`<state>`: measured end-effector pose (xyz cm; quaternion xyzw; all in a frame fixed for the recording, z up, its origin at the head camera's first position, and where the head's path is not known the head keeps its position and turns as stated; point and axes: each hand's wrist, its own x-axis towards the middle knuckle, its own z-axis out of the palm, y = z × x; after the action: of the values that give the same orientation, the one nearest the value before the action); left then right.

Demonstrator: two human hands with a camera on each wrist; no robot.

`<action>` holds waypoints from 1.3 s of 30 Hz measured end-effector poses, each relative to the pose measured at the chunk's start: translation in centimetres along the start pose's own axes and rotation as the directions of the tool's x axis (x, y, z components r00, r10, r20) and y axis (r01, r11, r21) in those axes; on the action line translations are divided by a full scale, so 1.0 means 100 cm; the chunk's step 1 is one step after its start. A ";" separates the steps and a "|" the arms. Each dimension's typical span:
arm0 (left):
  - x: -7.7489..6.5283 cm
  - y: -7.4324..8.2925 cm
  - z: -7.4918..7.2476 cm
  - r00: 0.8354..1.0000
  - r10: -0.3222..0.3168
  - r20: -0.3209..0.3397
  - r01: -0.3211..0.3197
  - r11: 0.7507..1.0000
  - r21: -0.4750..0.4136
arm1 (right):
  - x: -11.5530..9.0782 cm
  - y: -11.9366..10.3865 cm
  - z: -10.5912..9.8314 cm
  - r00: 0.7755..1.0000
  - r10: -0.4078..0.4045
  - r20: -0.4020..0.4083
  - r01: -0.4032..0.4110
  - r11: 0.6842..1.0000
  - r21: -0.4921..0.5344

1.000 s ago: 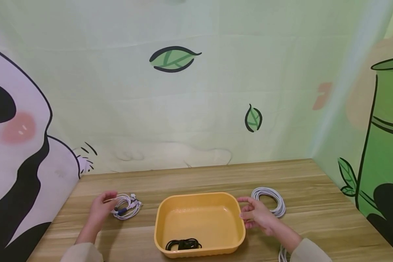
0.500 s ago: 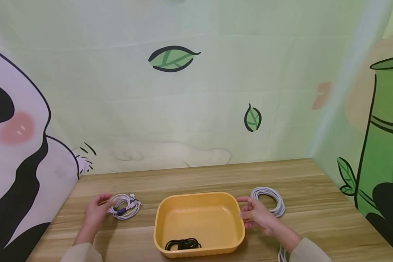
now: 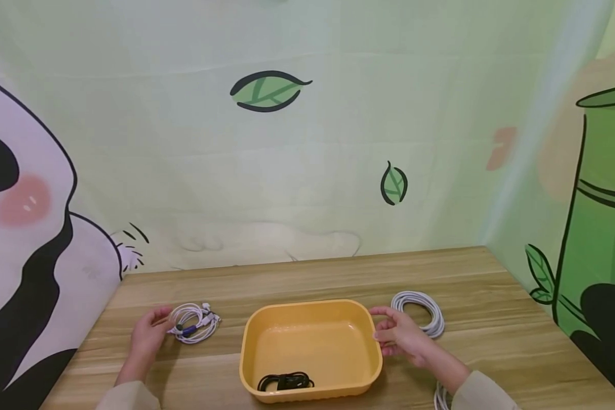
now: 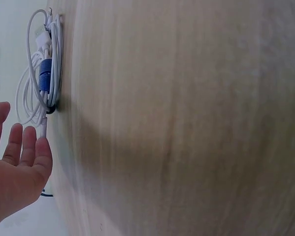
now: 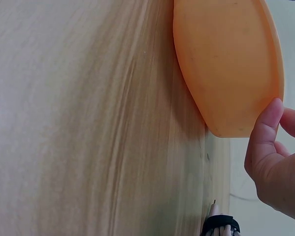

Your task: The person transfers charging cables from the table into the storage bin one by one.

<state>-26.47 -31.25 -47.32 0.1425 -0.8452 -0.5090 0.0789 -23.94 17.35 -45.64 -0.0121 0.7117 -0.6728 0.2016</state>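
Observation:
A white charging cable (image 3: pixel 197 326), coiled and with a blue band (image 4: pixel 45 76) round it, lies on the left of the table. My left hand (image 3: pixel 148 336) is beside its left edge, fingers spread loosely, fingertips right at the coil. At the centre stands a yellow plastic basket (image 3: pixel 356 390), shallow with rounded corners. My right hand (image 3: pixel 402 339) holds its right rim, thumb and fingers at the edge. Inside the basket, near the front left, lies a bundled black cable (image 3: pixel 287 381). In the right wrist view the thumb overlaps the rim of the orange-looking wall.
A coiled grey-white cable (image 3: pixel 433 304) lies behind my right hand. Another pale cable (image 3: pixel 441 396) shows partly under the right forearm, its end with a black strap (image 5: pixel 221 223). The wooden table (image 3: pixel 297 279) ends at a printed cloth backdrop (image 3: pixel 328 142).
My left hand has drawn back slightly to the left from the white cable, its fingers coming off the coil. The right hand stays at the basket's rim.

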 end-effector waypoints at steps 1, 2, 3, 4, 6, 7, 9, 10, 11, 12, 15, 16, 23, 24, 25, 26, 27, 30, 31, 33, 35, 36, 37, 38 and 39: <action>0.000 -0.001 0.000 1.000 0.005 -0.002 -0.005 1.000 -0.006 | 0.000 0.000 0.000 1.000 0.000 0.000 0.000 1.000 0.001; 0.000 -0.002 0.001 1.000 0.010 -0.003 -0.010 1.000 -0.010 | 0.000 0.000 0.000 1.000 0.000 0.001 0.000 1.000 0.001; 0.000 -0.002 0.001 1.000 0.008 -0.007 -0.008 1.000 -0.013 | 0.000 0.001 0.000 1.000 0.001 0.001 -0.001 1.000 0.001; 0.000 -0.003 0.001 1.000 0.007 -0.004 -0.007 1.000 -0.014 | 0.000 0.001 0.000 1.000 0.001 0.001 -0.001 1.000 0.002; 0.001 -0.004 0.002 1.000 0.004 -0.001 -0.004 1.000 -0.017 | 0.000 0.001 0.000 1.000 0.001 0.002 -0.001 1.000 0.000; 0.001 -0.005 0.002 1.000 0.001 0.002 -0.001 1.000 -0.026 | 0.000 0.001 0.000 1.000 0.002 0.003 -0.002 1.000 0.000; 0.002 -0.006 0.002 1.000 -0.006 0.005 0.006 1.000 -0.031 | 0.000 0.001 0.000 1.000 0.001 0.004 -0.001 1.000 0.000; 0.002 -0.006 0.003 1.000 -0.003 0.009 0.003 1.000 -0.031 | 0.000 0.001 0.000 1.000 0.001 0.005 -0.001 1.000 0.000; 0.003 -0.006 0.003 1.000 -0.002 0.011 0.003 1.000 -0.030 | 0.000 0.000 0.000 1.000 0.001 0.005 -0.001 1.000 0.000; 0.003 -0.007 0.003 1.000 -0.003 0.012 0.004 1.000 -0.027 | 0.000 0.000 0.000 1.000 0.001 0.005 -0.001 1.000 0.001; 0.002 -0.007 0.003 1.000 -0.002 0.020 0.002 1.000 -0.028 | -0.001 -0.001 0.000 1.000 0.000 0.005 0.000 1.000 0.002; 0.002 -0.008 0.004 1.000 -0.001 0.024 0.002 0.999 -0.033 | -0.001 -0.001 0.000 1.000 0.000 0.005 0.000 1.000 0.003; 0.001 -0.011 0.006 0.999 -0.025 0.036 0.028 0.996 -0.081 | -0.002 -0.001 0.001 1.000 -0.004 0.012 0.004 1.000 0.005; 0.001 -0.011 0.006 0.999 -0.026 0.038 0.029 0.996 -0.082 | -0.002 -0.001 0.001 1.000 -0.005 0.013 0.005 1.000 0.005; 0.001 -0.012 0.006 0.999 -0.028 0.037 0.031 0.996 -0.080 | -0.002 -0.001 0.001 1.000 -0.006 0.015 0.006 1.000 0.006; 0.001 -0.012 0.006 0.999 -0.030 0.035 0.032 0.997 -0.072 | -0.002 -0.001 0.001 1.000 -0.007 0.015 0.007 1.000 0.005; 0.001 -0.012 0.006 0.999 -0.033 0.031 0.035 0.997 -0.065 | -0.002 -0.001 0.000 1.000 -0.007 0.016 0.007 1.000 0.005; 0.002 -0.012 0.006 0.999 -0.025 0.032 0.026 0.999 -0.040 | -0.002 -0.002 0.000 1.000 -0.006 0.014 0.006 1.000 0.005; 0.002 -0.012 0.007 0.999 -0.027 0.029 0.028 0.999 -0.035 | -0.002 -0.002 0.000 1.000 -0.006 0.013 0.006 1.000 0.004; 0.002 -0.012 0.007 0.999 -0.025 0.033 0.026 0.999 -0.031 | -0.002 -0.002 0.000 1.000 -0.004 0.012 0.004 1.000 0.003; 0.002 -0.012 0.007 0.999 -0.026 0.043 0.027 0.999 -0.035 | -0.002 -0.002 0.000 1.000 -0.002 0.010 0.002 1.000 0.002; 0.003 -0.012 0.007 0.999 -0.026 0.047 0.028 0.999 -0.036 | -0.002 -0.002 0.000 1.000 -0.002 0.009 0.002 1.000 0.002; 0.003 -0.012 0.007 0.998 -0.030 0.054 0.032 0.999 -0.038 | -0.002 -0.002 0.001 1.000 -0.001 0.008 0.001 1.000 0.002; 0.003 -0.013 0.007 0.998 -0.031 0.063 0.034 0.999 -0.042 | -0.002 -0.002 0.001 1.000 -0.001 0.007 0.001 1.000 0.002; 0.004 -0.013 0.006 0.997 -0.034 0.070 0.037 0.998 -0.046 | -0.002 -0.002 0.001 1.000 -0.001 0.007 0.001 1.000 0.002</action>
<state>-26.78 -31.40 -48.75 0.1378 -0.8325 -0.5349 0.0438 -23.81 17.32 -45.39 -0.0144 0.7105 -0.6734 0.2038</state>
